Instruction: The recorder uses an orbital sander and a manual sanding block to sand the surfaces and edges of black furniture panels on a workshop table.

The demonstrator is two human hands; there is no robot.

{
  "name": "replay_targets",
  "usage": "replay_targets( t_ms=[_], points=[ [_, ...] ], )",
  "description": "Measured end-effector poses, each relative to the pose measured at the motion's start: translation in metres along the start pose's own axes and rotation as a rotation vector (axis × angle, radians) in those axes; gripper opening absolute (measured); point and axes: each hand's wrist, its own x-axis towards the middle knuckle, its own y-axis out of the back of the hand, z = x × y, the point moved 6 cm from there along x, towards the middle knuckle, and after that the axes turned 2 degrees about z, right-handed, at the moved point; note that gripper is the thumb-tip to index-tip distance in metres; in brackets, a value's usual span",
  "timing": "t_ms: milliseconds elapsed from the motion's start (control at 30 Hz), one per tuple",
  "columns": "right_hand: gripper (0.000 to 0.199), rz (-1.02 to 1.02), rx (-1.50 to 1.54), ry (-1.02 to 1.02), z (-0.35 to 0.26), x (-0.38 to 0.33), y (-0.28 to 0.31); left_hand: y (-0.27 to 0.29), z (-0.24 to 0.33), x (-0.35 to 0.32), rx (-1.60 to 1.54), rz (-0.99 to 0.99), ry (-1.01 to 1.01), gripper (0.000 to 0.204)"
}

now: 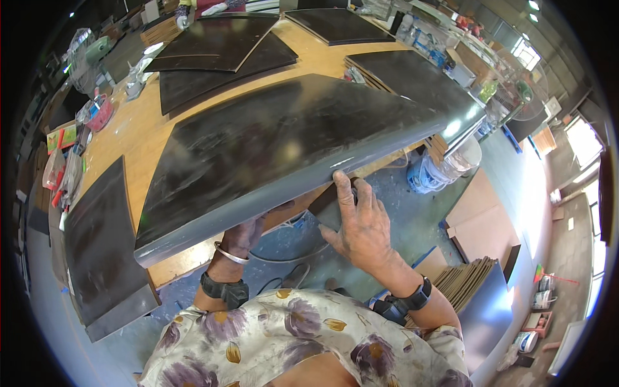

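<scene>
A large glossy black panel [277, 135] with a thick grey front edge lies tilted across the table in front of me. My left hand [244, 235] reaches under its near edge and grips it from below; the fingertips are mostly hidden. Along the same edge, farther right, my right hand [364, 226] rests its index fingertip on the grey rim. A dark flat piece [327, 208] shows between that hand's thumb and fingers; its exact kind cannot be made out.
Other dark panels [106, 238] lie left, behind and right on the yellow table [109, 145]. A pink basket [98, 114] stands at the left edge. Buckets [425, 174] and stacked brown boards [464, 284] stand on the right. Across the table is another person's gloved hand [215, 9].
</scene>
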Motion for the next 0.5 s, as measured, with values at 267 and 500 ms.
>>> replay_targets(
  t_ms=[267, 500],
  points=[
    [0.090, 0.088, 0.078, 0.000, 0.032, 0.013, 0.077, -0.012, 0.061, 0.015, 0.084, -0.006, -0.168, 0.031],
    [0.081, 0.336, 0.127, 0.238, 0.043, 0.059, 0.134, -0.021, 0.096, 0.027, 0.106, 0.039, -0.370, 0.049]
  ],
)
